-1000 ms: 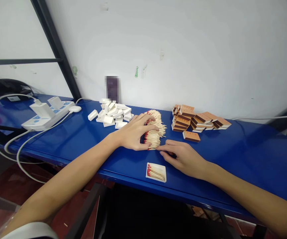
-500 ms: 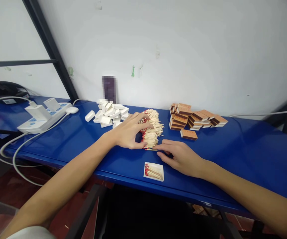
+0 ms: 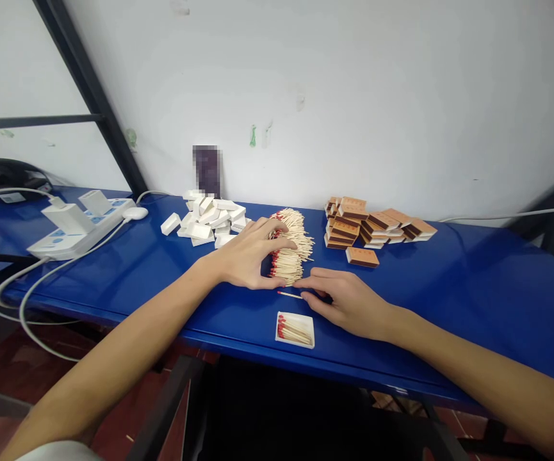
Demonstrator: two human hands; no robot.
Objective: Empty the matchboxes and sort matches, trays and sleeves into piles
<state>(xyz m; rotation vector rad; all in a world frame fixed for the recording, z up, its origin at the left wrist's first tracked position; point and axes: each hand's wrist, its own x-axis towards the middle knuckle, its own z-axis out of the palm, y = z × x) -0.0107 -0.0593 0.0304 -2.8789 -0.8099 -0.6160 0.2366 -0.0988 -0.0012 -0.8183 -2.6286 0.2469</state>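
Note:
A pile of wooden matches (image 3: 292,246) with red heads lies mid-table. My left hand (image 3: 250,256) rests against its left side, open, its fingers spread over the matches and the thumb at the near edge. At the near right corner of the pile is my right hand (image 3: 341,298), half curled, index finger and thumb apart. Its index fingertip touches the pile's near edge. One loose match (image 3: 289,294) lies in front of the pile, its bare end by my right thumb. Closer to me sits a white matchbox tray (image 3: 296,344) partly filled with matches.
White matchbox trays (image 3: 209,221) are heaped at the left. Brown matchbox sleeves (image 3: 382,224) are stacked at the right, one apart in front (image 3: 362,257). A power strip (image 3: 82,230) with cables occupies the left end. A pixelated dark object (image 3: 208,169) leans on the wall.
The loose match has come slightly away from the pile, toward me. My right index fingertip and thumb have parted a little around it. My left hand stays nearly still.

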